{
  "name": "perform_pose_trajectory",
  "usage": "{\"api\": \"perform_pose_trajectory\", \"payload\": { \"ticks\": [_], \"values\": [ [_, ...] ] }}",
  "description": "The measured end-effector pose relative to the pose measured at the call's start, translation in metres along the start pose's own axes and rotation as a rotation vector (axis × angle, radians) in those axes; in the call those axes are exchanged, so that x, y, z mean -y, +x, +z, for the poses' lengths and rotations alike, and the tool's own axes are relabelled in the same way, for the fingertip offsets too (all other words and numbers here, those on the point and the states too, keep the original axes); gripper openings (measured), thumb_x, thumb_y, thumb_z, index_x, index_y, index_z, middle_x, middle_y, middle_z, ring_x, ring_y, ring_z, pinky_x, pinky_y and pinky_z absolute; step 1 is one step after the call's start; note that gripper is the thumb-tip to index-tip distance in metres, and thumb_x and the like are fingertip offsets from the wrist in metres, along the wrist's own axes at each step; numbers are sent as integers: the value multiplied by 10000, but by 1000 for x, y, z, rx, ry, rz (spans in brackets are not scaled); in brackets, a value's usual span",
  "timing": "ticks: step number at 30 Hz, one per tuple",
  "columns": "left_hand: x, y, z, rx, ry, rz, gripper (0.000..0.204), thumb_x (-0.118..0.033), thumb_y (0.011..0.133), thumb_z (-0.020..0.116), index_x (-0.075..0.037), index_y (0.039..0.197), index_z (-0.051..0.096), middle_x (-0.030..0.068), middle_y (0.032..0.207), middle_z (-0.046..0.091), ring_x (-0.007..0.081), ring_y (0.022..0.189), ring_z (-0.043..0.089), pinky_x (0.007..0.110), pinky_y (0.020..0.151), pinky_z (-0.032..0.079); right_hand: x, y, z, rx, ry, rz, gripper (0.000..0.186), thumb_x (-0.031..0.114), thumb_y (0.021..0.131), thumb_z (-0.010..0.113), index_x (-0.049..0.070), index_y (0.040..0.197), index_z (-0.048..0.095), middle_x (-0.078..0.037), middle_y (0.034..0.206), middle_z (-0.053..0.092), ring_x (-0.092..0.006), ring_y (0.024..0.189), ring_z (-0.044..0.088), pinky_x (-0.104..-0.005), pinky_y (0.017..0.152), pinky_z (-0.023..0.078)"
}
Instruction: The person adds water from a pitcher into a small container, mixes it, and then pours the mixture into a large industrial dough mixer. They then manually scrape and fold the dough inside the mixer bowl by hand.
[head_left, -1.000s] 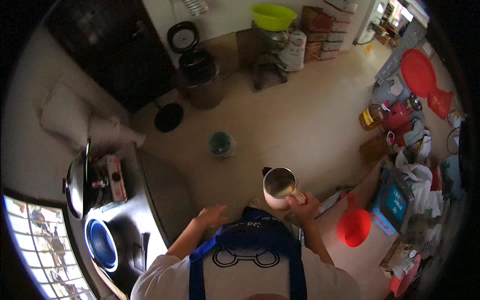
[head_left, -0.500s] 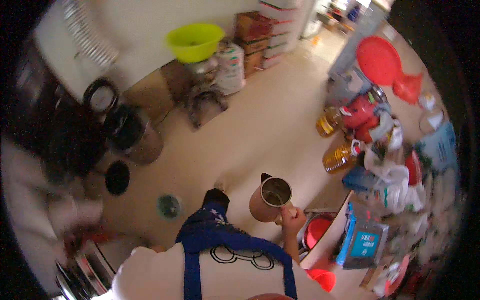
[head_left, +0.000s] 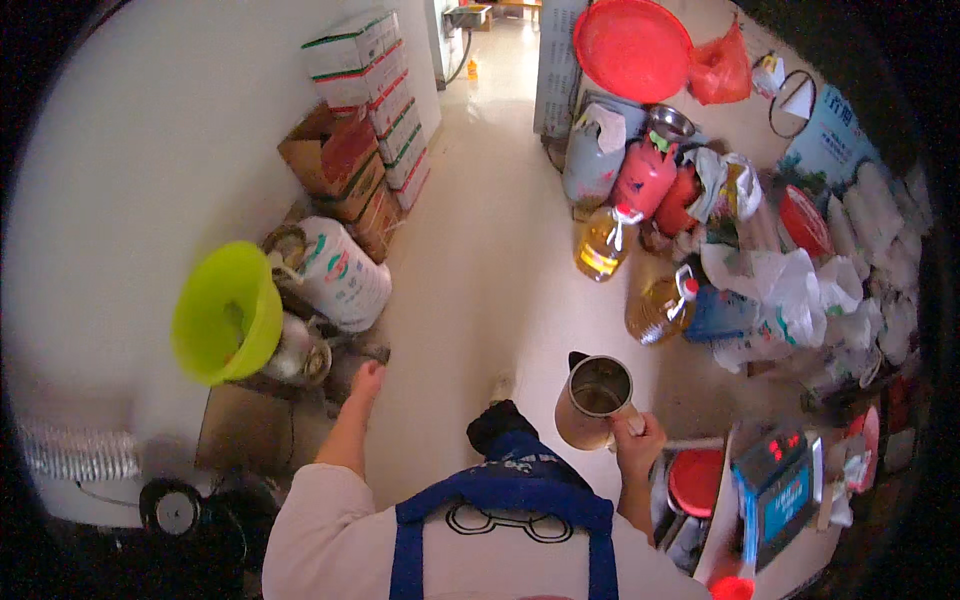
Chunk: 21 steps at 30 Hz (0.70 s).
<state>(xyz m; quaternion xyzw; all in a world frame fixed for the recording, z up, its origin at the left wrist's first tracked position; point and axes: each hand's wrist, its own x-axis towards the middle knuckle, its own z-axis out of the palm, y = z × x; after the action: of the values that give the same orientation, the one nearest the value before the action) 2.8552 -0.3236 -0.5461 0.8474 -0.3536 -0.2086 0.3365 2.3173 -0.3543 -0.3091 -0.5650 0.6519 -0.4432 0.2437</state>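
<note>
My right hand (head_left: 638, 438) is closed round the handle of a beige-pink jug (head_left: 578, 422). The jug is held upright in front of me; it has a dark spout, an open top and a metallic inside. Whether anything lies at its bottom is hard to make out. My left hand (head_left: 368, 378) hangs out to my left over the floor, apart from the things around it, and its fingers are too small and blurred to read. Nearest to it stand a metal pot (head_left: 298, 352) and a lime-green basin (head_left: 228, 315).
At left are a white sack (head_left: 345, 275) and stacked cartons (head_left: 350, 75). Along the right are oil bottles (head_left: 655, 310), gas cylinders (head_left: 645, 180), a large red basin (head_left: 632, 50) and plastic bags. A digital scale (head_left: 780, 500) sits on a table close to my right. The floor (head_left: 480, 230) runs ahead toward a doorway.
My view has turned to the left and moved forward. My left arm now shows, reaching out at my left side. The jug has stayed in my right hand.
</note>
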Motion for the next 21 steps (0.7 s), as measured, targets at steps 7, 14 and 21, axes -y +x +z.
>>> {"api": "perform_pose_trajectory", "payload": {
  "ticks": [7, 14, 21],
  "values": [
    [-83, 126, 18, 781, 325, 110, 461, -372, 849, 643, -98, 1210, 562, 101, 813, 625, 181, 727, 590, 302, 655, 487, 56, 240, 191, 172, -70, -105, 436, 387, 648, 837, 1, 692, 641, -77, 530, 561, -110, 488, 495, -292, 469, 417],
    [-61, 198, 20, 786, 384, -514, 447, -354, 845, 627, -99, 1208, 573, 117, 901, 636, 214, 819, 599, 317, 723, 483, 135, 479, 394, 463, 202, -289, 381, 316, 673, 834, -5, 777, 656, -45, 614, 635, -75, 568, 559, -262, 519, 468],
    [-102, 462, 90, 681, 414, -626, 435, -337, 841, 612, -101, 1205, 584, 134, 989, 647, 247, 911, 608, 331, 792, 479, 206, 672, 568, 408, 203, -241, 405, 366, 671, 822, -1, 758, 674, -94, 606, 635, -114, 559, 593, -306, 525, 477]
  ]
}}
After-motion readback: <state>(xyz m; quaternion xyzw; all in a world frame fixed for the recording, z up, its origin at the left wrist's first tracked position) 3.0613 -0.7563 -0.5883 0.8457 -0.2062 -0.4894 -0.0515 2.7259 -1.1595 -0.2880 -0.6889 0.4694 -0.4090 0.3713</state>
